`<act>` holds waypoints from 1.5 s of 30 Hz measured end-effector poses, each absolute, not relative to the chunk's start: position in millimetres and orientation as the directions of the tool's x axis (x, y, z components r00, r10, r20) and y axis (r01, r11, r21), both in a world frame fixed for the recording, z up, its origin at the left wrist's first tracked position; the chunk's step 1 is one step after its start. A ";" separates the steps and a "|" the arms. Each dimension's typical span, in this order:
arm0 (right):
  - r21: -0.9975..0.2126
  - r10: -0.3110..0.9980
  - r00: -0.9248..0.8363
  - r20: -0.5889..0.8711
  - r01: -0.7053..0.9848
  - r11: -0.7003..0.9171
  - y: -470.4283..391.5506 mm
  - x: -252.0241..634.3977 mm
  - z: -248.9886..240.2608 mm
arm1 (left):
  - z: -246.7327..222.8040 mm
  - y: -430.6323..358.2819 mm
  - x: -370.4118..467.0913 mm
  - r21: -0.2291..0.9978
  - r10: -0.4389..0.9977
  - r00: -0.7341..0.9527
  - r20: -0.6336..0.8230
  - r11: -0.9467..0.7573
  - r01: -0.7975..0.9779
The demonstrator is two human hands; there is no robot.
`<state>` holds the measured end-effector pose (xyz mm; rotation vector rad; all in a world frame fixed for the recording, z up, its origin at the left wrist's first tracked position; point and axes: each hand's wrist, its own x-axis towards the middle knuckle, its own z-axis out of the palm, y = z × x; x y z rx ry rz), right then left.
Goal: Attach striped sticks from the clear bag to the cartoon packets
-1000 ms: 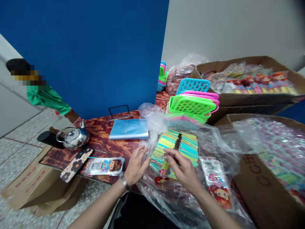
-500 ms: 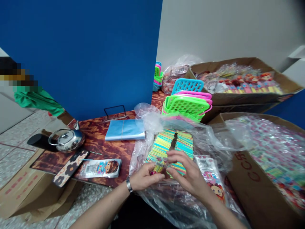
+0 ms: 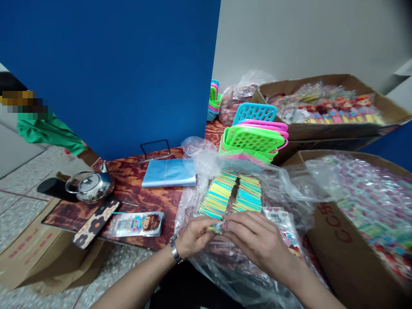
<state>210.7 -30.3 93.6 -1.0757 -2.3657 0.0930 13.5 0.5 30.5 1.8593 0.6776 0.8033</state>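
My left hand (image 3: 195, 234), with a metal-banded watch or bracelet at the wrist, is closed around a small printed plastic packet (image 3: 215, 227). My right hand (image 3: 255, 234) pinches the packet's right end; its fingertips partly hide it. Just beyond my hands, two rows of thin yellow and turquoise sticks (image 3: 217, 195) lie in an opened clear plastic bag (image 3: 199, 165). A flat printed pouch (image 3: 280, 221) shows partly behind my right forearm.
Left on the wooden table (image 3: 131, 189) are a kettle (image 3: 93, 186), a flower-patterned case (image 3: 95, 225), printed pouches (image 3: 137, 224) and blue plastic sleeves (image 3: 169, 173). Stacked baskets (image 3: 254, 139) stand behind. Filled cartons (image 3: 334, 249) flank the right. A person in a green sleeve (image 3: 51, 133) is far left.
My right hand has closed in from spread fingers to a pinch on the packet's end. The packet has tipped flatter in my left hand. The view has shifted slightly.
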 end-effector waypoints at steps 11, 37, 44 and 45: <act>-0.412 0.718 -0.522 0.461 0.591 0.694 -28.6 204.9 85.8 | 29.3 1.6 19.0 0.973 0.721 0.682 0.120 -0.222 0.064; -0.571 0.936 -0.137 0.324 0.761 0.308 -29.5 236.2 45.0 | 11.0 118.1 -134.7 0.763 0.989 -0.127 -0.078 0.142 0.630; -0.466 0.942 -0.032 0.335 0.863 0.195 -34.3 277.2 43.7 | 9.1 97.6 -132.2 0.439 0.983 -0.140 0.121 0.073 0.895; -0.443 0.942 -0.015 0.335 0.880 0.172 -34.3 284.5 43.6 | 7.0 95.9 -130.7 0.391 0.985 -0.091 0.149 0.026 0.920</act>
